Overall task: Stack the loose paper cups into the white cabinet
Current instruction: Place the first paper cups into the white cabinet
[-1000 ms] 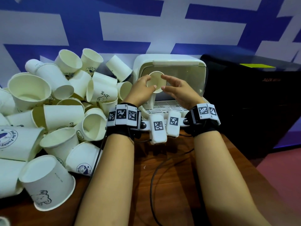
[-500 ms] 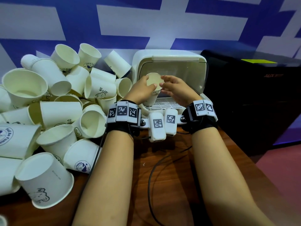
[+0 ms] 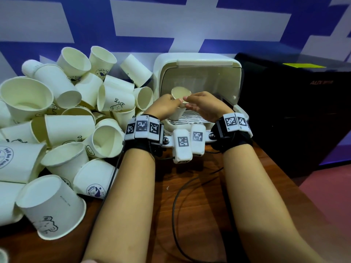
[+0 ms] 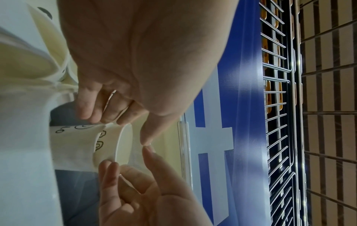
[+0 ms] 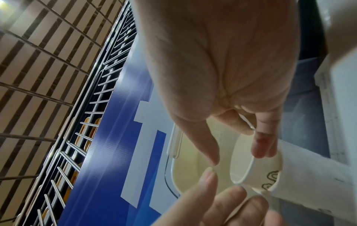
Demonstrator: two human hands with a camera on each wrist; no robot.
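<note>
Both hands meet at the mouth of the white cabinet (image 3: 197,73), whose door is swung up and open at the back of the wooden table (image 3: 199,196). Between them stands a short stack of nested paper cups (image 3: 179,103), upright on the cabinet's white slatted rack (image 3: 191,118), with the top cup (image 4: 115,145) seated inside the one below so that only its upper band and rim show. The left hand (image 3: 164,107) curls its fingers (image 4: 90,105) against the outer wall of the stack on one side, holding it. The right hand (image 3: 205,106) grips the opposite side, its fingertips (image 5: 262,146) pressing on the band of the top cup just under the rim. The two thumbs reach over the open mouth of the cup and almost touch tip to tip. To the left of the cabinet lies a big heap of loose paper cups (image 3: 62,118), tumbled on their sides and ends, some printed with small cartoon figures. A black box (image 3: 296,111) stands just right of the cabinet, and dark cables (image 3: 176,205) trail across the table between the forearms.
</note>
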